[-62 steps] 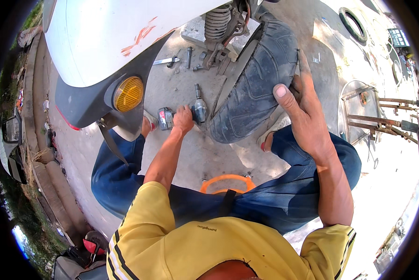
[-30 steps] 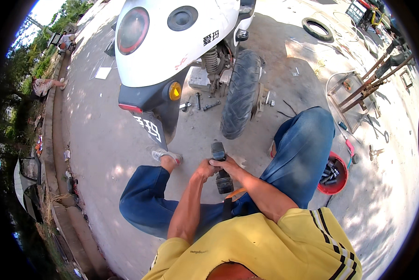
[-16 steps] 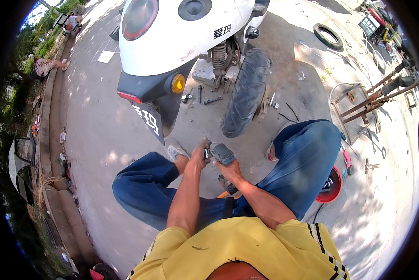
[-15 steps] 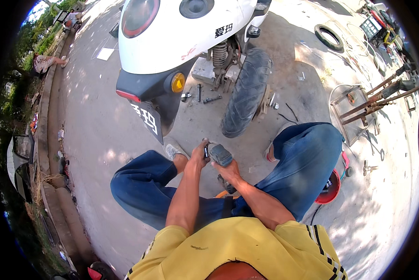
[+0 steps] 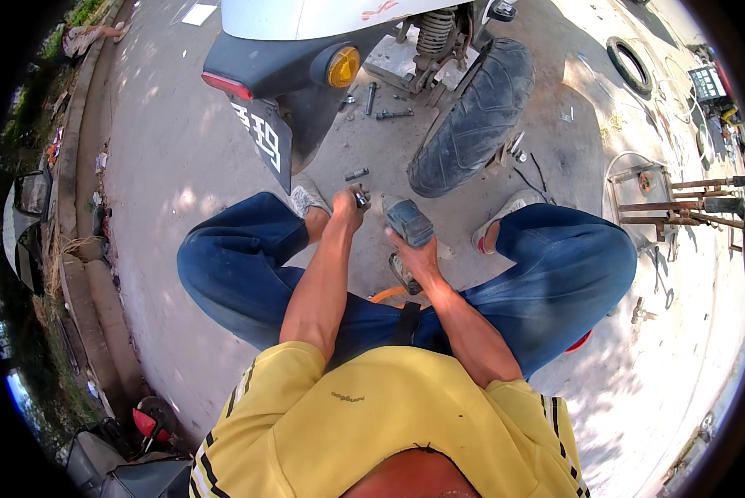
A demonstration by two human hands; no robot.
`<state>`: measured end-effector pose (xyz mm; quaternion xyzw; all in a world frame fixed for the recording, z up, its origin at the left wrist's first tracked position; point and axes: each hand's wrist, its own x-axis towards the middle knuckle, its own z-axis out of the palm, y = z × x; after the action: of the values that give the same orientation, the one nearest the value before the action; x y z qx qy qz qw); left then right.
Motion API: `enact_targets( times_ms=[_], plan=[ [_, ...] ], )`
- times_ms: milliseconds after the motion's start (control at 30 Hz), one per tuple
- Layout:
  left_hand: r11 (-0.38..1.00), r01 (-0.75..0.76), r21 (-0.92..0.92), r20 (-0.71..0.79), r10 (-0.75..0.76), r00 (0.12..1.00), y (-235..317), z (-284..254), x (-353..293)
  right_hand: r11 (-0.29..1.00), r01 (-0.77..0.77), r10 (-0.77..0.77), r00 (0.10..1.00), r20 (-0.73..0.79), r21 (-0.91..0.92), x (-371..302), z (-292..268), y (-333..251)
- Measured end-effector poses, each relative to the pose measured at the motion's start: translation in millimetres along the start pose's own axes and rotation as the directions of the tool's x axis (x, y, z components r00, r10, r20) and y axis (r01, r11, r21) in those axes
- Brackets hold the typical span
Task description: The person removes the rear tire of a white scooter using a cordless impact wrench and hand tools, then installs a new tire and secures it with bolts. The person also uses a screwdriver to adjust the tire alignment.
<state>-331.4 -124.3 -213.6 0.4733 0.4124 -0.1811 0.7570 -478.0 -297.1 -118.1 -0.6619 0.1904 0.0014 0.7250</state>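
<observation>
My left hand (image 5: 350,207) is closed around a small shiny metal socket (image 5: 361,199). Just beyond it, a metal cylinder (image 5: 357,173), perhaps another socket, lies on the ground. A dark grey cordless power tool (image 5: 409,221), which looks like an impact wrench, is gripped in my right hand (image 5: 416,253). Its lower end (image 5: 402,274) points back toward me; its nose is hard to make out. The two hands are apart, between my knees. Ahead stands a white and grey scooter with a black rear tyre (image 5: 475,120) and an amber turn signal (image 5: 343,66).
Several bolt-like metal parts (image 5: 394,114) lie under the scooter. A loose tyre (image 5: 630,66) is at the far right, with a metal stand holding rusty bars (image 5: 663,206) nearer. A red container (image 5: 580,341) shows beside my right leg. A kerb (image 5: 78,191) runs along the left.
My hands have moved apart, the left away from the power tool. A metal cylinder now lies on the ground where none showed before. The view has tilted down toward me.
</observation>
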Motion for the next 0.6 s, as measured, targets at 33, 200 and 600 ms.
enact_targets(
  times_ms=[33,200,600],
  plan=[
    [1.000,-0.004,-0.025,0.073,0.006,0.997,2,-1,-12,0.999,0.000,-0.001,1.000,0.018,0.047,2,2,-1],
    [0.992,-0.065,-0.111,0.450,0.109,0.887,33,1,-80,0.996,-0.032,0.024,0.995,0.099,0.081,2,4,-28],
    [0.988,-0.148,-0.040,0.337,0.153,0.929,43,4,-129,0.993,-0.100,0.086,0.977,0.197,0.065,-9,11,-43]
  ],
)
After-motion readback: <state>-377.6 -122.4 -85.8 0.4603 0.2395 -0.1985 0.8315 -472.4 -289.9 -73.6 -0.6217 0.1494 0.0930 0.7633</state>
